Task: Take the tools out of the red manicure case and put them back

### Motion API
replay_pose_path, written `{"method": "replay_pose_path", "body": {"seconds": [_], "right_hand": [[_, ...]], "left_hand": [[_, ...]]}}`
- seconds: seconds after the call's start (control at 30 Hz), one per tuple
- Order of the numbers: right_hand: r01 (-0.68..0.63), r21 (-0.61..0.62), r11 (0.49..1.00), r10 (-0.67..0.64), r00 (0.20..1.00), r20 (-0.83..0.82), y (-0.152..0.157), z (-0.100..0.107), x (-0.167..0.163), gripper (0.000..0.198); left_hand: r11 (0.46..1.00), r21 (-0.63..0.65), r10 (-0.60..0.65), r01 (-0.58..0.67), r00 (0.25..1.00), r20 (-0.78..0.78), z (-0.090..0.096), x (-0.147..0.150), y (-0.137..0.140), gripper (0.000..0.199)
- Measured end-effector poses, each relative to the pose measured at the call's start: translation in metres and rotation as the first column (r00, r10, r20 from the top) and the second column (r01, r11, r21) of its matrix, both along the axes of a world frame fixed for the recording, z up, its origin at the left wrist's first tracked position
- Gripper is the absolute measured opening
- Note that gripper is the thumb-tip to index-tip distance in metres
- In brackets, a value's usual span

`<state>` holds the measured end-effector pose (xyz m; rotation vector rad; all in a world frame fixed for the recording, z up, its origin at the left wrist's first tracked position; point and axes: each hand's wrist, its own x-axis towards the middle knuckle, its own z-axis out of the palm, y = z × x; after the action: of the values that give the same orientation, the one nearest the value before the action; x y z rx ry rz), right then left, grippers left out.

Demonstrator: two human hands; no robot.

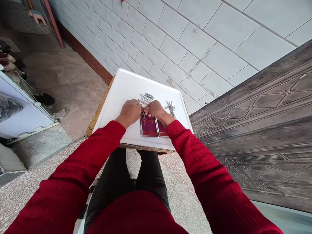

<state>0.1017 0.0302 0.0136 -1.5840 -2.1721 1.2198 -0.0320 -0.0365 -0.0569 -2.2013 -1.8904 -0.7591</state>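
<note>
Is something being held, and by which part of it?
Cannot be told: left hand and right hand are close together at the open case, fingers hiding any hold.

A deep-red knit sweater with a textured weave spans the bottom of the frame, its long sleeves creased along their length and ending in cuffs at the wrists. Left hand and right hand are bare. Dark charcoal, close-fitting trousers show at lower centre.

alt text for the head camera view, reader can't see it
A person's left hand and right hand are close together over an open maroon case on a white tabletop; slim metal tools lie beyond, scissor-like tools at right.
</note>
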Motion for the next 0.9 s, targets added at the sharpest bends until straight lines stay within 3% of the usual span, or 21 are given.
{"method": "replay_pose_path", "body": {"seconds": [0.2, 0.43, 0.63, 0.9], "right_hand": [[0.071, -0.134, 0.988, -0.104, 0.961, -0.257, 0.02, -0.007, 0.011, 0.032], [0.02, -0.188, 0.982, -0.09, 0.925, -0.368, 0.025, -0.019, 0.024, 0.032], [-0.037, -0.195, 0.98, -0.027, 0.949, -0.314, 0.024, -0.012, 0.024, 0.032], [-0.212, -0.167, 0.963, 0.205, 0.977, -0.062, 0.026, 0.002, 0.021, 0.038]], "left_hand": [[1.0, 0.018, 0.012, -0.012, 1.0, -0.025, 0.001, 0.0, -0.001, 0.03], [1.0, -0.007, 0.022, -0.022, 0.999, -0.043, 0.006, 0.001, -0.001, 0.028], [1.0, 0.0, 0.012, -0.012, 0.999, -0.031, 0.006, 0.0, 0.0, 0.027], [0.999, -0.01, 0.034, -0.035, 0.998, -0.062, 0.007, -0.001, -0.001, 0.025]]}}
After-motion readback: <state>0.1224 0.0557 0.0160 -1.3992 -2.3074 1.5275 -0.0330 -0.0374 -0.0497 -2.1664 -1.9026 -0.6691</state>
